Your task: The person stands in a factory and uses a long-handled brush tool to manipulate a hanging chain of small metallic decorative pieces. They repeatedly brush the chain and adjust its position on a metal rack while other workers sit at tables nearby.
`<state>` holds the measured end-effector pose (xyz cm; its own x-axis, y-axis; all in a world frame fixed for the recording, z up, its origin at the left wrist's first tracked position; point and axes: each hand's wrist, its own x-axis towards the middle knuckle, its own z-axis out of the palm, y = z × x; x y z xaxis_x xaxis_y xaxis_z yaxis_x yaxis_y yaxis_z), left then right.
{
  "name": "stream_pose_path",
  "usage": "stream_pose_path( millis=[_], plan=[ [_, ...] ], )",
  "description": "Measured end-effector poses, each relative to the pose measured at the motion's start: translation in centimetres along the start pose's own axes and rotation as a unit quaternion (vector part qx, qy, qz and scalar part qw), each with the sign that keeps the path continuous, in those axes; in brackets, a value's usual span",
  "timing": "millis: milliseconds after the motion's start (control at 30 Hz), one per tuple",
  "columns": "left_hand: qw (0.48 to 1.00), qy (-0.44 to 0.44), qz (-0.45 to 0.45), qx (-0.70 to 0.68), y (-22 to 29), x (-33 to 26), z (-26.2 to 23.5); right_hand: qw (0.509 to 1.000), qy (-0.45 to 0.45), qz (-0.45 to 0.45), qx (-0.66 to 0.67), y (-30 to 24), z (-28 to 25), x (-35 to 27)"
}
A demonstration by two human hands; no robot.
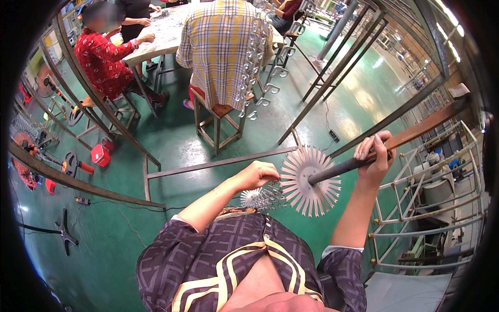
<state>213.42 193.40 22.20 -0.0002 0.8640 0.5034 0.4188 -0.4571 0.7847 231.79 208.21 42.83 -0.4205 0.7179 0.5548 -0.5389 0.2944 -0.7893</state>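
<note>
In front of me is a slotted metal disc (298, 180) with narrow teeth all round its rim. A dark round rod (338, 170) runs out from its centre. My right hand (375, 155) is wrapped round the rod near its outer end. My left hand (258, 176) is closed in a pinch at the disc's left edge; what lies between its fingertips is too small to tell. Under that hand hangs a cluster of small, shiny bent metal pieces (269, 196). A second, smaller-looking toothed disc (250, 196) shows partly behind them.
A rusty beam (429, 125) slopes up to the right. Metal frame bars (223, 162) cross ahead. Beyond, a person in a plaid shirt (223, 52) sits on a wooden stool (222, 111), with others at a table (165, 36). Strings of metal hooks (270, 89) hang nearby. White tube racking (416, 218) stands right.
</note>
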Motion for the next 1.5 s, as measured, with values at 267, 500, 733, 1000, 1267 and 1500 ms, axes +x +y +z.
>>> stream_pose_path(
  millis=[267,500,733,1000,1267,1500],
  plan=[
    [1.0,-0.011,-0.003,-0.01,-0.3,0.1,0.3,1.0,0.003,-0.01,0.0,-0.2,-0.1,-0.3],
    [0.999,-0.031,-0.004,-0.021,-0.4,0.2,-0.1,1.0,-0.007,-0.017,0.003,-0.2,-0.5,-0.4],
    [0.999,-0.003,-0.048,-0.024,-0.1,0.5,-1.0,1.0,-0.008,-0.024,0.005,0.2,-0.8,-0.3],
    [0.908,0.403,-0.101,-0.045,-1.1,3.6,-7.9,0.999,-0.008,-0.025,-0.019,0.2,-1.3,-0.5],
    [0.924,0.347,-0.15,-0.056,-2.9,6.1,-8.2,0.999,0.014,-0.032,-0.008,0.1,-0.9,-0.6],
    [0.936,0.34,-0.093,0.002,-3.8,7.2,-7.9,0.999,0.022,-0.036,-0.027,0.1,-1.2,-0.7]
  ],
)
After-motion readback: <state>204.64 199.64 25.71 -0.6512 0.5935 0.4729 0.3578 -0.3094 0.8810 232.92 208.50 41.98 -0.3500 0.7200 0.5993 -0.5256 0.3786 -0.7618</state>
